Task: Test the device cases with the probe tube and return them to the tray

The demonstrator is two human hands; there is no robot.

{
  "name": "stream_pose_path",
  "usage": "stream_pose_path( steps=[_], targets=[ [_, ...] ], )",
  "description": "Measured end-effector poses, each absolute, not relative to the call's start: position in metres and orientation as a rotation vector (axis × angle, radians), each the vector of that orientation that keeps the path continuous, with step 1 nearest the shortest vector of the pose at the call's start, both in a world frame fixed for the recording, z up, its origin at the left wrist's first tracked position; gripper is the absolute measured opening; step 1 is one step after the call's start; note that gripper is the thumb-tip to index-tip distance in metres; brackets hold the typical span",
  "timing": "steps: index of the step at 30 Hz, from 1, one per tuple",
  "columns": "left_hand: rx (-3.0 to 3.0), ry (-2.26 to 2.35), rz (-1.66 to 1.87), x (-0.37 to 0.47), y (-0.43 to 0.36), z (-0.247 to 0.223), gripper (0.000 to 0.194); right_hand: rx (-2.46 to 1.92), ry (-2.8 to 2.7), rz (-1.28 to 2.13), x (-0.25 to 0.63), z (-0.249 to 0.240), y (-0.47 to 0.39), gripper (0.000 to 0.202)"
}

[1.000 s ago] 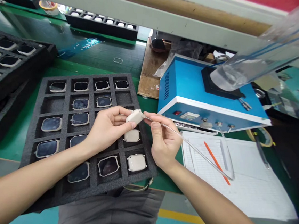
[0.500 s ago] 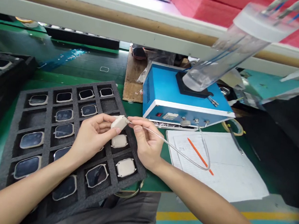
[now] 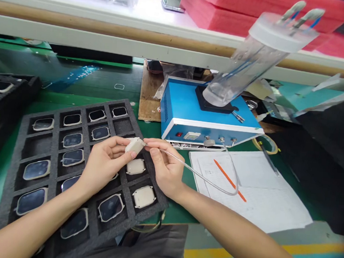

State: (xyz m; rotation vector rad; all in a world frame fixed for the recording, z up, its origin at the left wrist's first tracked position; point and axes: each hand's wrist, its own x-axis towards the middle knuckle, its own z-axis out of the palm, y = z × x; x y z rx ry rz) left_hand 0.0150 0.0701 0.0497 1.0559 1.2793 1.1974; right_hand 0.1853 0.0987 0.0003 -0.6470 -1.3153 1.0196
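Note:
My left hand [image 3: 105,163] grips a small beige watch case [image 3: 133,145] between thumb and fingers, tilted on edge above the grey foam tray [image 3: 13,171]. In my right hand [image 3: 166,170], thumb and fingers pinch the end of a thin clear tube [image 3: 198,174], its tip at the side of the case. Whether the tip goes into the case is too small to tell. Two more beige cases lie back up in the tray, one of them a watch case [image 3: 144,197] by the near right corner. Several others show dark screens, such as a watch [image 3: 111,208].
The tube loops back to a blue control box [image 3: 211,128] carrying a clear cylinder [image 3: 237,70]. White papers [image 3: 274,194] with an orange stick [image 3: 228,178] lie at right, near a tape roll [image 3: 274,144]. A second dark tray [image 3: 9,94] stands left; a shelf [image 3: 108,31] crosses behind.
The camera view has tilted and shifted slightly. My hands keep the watch case and the tube end together, with almost no change in their pose.

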Motion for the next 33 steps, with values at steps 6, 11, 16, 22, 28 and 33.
stream_pose_path(
  steps=[6,11,16,22,28,33],
  targets=[
    [1.078,1.280,1.199,0.0147,0.0705,0.0485,0.039,-0.654,-1.317,1.020,0.1848,0.0001,0.0988,0.013],
    [1.057,1.294,1.190,0.0150,0.0706,0.0504,0.043,-0.674,-1.324,1.006,0.1846,0.0014,0.0992,0.014],
    [1.060,1.299,1.177,0.0148,0.0710,0.0518,0.045,-0.670,-1.327,1.007,0.1844,0.0020,0.0998,0.014],
    [1.036,1.327,1.166,0.0167,0.0713,0.0541,0.048,-0.669,-1.329,1.004,0.1842,0.0018,0.0998,0.014],
    [1.038,1.310,1.169,0.0156,0.0713,0.0522,0.047,-0.656,-1.323,1.018,0.1845,0.0014,0.0998,0.013],
    [1.033,1.292,1.173,0.0148,0.0708,0.0507,0.048,-0.669,-1.320,1.021,0.1844,0.0003,0.0995,0.013]
  ],
)
